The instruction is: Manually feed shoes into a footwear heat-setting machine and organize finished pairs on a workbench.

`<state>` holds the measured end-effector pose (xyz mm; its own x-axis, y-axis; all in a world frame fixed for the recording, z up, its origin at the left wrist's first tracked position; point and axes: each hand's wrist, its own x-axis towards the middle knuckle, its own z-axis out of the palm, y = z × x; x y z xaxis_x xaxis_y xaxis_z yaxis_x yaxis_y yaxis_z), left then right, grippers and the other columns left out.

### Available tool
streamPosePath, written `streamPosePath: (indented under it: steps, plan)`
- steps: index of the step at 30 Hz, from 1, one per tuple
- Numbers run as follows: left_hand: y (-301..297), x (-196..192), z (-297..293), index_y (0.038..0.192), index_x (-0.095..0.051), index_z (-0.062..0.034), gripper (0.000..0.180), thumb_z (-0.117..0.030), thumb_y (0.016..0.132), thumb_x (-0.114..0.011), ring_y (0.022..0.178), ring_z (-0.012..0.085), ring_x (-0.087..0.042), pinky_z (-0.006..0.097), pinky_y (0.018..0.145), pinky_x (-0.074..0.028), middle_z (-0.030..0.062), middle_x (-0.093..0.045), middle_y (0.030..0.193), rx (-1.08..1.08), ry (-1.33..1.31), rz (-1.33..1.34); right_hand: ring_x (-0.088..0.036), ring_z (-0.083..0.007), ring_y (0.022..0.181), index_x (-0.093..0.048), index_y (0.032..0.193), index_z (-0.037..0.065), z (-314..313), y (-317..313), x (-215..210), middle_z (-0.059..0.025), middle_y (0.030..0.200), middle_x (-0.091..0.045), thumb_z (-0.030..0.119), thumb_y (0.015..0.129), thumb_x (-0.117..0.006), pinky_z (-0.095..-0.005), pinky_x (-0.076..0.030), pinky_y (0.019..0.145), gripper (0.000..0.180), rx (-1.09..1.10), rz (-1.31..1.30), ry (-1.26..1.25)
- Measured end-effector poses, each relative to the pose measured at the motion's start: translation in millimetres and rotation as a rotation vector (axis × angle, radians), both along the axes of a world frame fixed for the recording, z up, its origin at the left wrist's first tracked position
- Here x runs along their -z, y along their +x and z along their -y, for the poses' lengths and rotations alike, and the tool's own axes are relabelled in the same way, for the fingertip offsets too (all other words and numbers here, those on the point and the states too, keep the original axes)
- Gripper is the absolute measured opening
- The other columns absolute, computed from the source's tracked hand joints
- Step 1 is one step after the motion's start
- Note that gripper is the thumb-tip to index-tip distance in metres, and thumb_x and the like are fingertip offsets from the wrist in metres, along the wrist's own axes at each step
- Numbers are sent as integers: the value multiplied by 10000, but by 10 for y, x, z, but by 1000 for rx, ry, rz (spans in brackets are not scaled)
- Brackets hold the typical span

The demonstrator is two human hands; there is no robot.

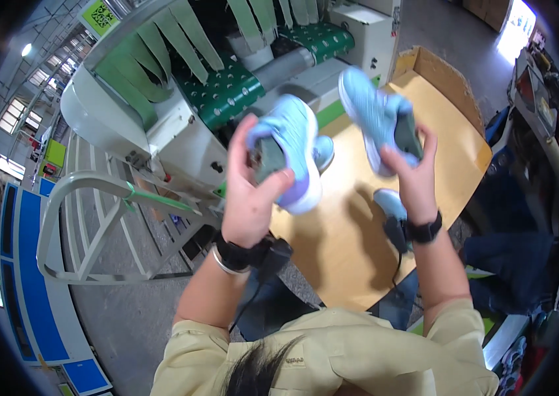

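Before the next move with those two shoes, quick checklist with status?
1. Left hand grips the left light blue shoe at its opening: ok.
2. Right hand grips the right light blue shoe: ok.
3. Both shoes lifted off the brown table: ok.
4. Bare space on the table under the hands: ok, but two more shoes lie there, one behind the left shoe, one beside the right wrist.
5. Shoes a matching pair: same colour, left and right cannot tell.
6. Green conveyor belt running: cannot tell.
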<state>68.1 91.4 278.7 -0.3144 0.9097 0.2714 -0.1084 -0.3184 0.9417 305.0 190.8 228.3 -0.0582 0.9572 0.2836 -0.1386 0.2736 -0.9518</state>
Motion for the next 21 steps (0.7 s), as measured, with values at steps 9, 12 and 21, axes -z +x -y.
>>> streamPosePath:
  steps: [9, 12, 21]
  plan:
    - [-1089, -127, -1345, 1538, -176, -22, 900, -240, 850, -714, 1439, 404, -258, 395, 1166, -252, 314, -204, 1543, -613, 48, -686, -575, -362, 1189, -365, 1479, 110, -2208, -1292, -585, -254, 1286, -569, 191, 846, -721, -383, -446, 1007, 731, 66, 540, 361]
    - [-886, 66, -1258, 1534, -181, 0, 852, -266, 899, -683, 1451, 425, -221, 417, 1182, -211, 307, -182, 1559, -654, 44, -714, -494, -348, 1311, -209, 1555, 141, -2192, -1088, -333, -276, 1428, -458, 188, 865, -701, -350, -395, 1073, 849, 70, 655, 337]
    - [-275, 1212, -307, 1447, -391, -37, 712, -203, 834, -711, 1312, 411, -430, 457, 1108, -342, 225, -437, 1427, -71, -77, -854, -374, -380, 1393, -539, 1347, 76, 389, 640, 229, -193, 1475, -438, 172, 831, -736, -437, -317, 1147, 561, -356, 961, 132]
